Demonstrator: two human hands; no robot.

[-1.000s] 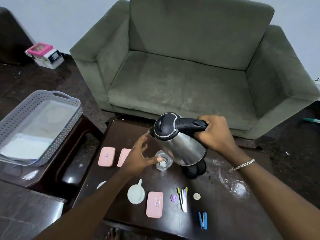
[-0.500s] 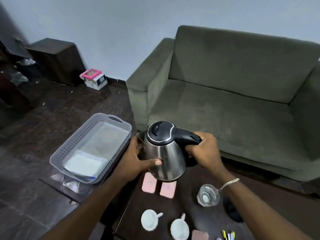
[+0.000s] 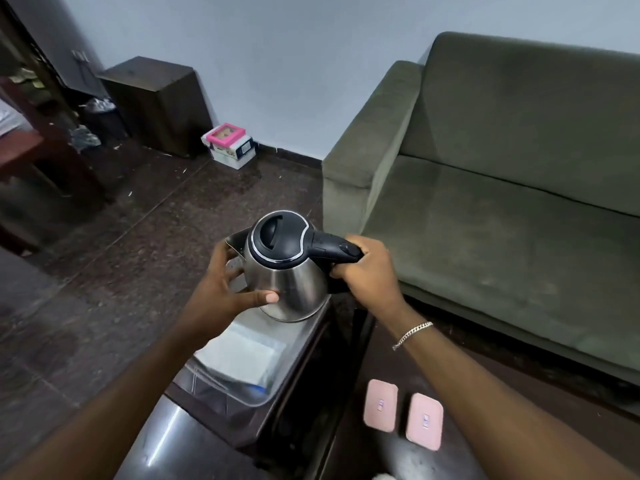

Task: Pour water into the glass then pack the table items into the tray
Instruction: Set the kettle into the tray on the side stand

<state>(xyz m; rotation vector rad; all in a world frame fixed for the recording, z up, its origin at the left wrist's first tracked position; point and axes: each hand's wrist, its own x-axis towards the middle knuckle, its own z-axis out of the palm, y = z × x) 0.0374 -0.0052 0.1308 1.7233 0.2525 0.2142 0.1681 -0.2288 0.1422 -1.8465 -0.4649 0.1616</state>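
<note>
With both hands [image 3: 298, 285] clasped, kettle [image 3: 287, 268] over tray [image 3: 242, 393].

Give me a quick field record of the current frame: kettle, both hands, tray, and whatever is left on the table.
kettle: steel body, black lid shut, upright, over the tray's far end; contact with it unclear
right hand: wrapped around the black handle
left hand: palm on the kettle's side
tray: grey, mostly hidden, white sheet inside
table: two pink cases side by side
glass: out of view
</note>
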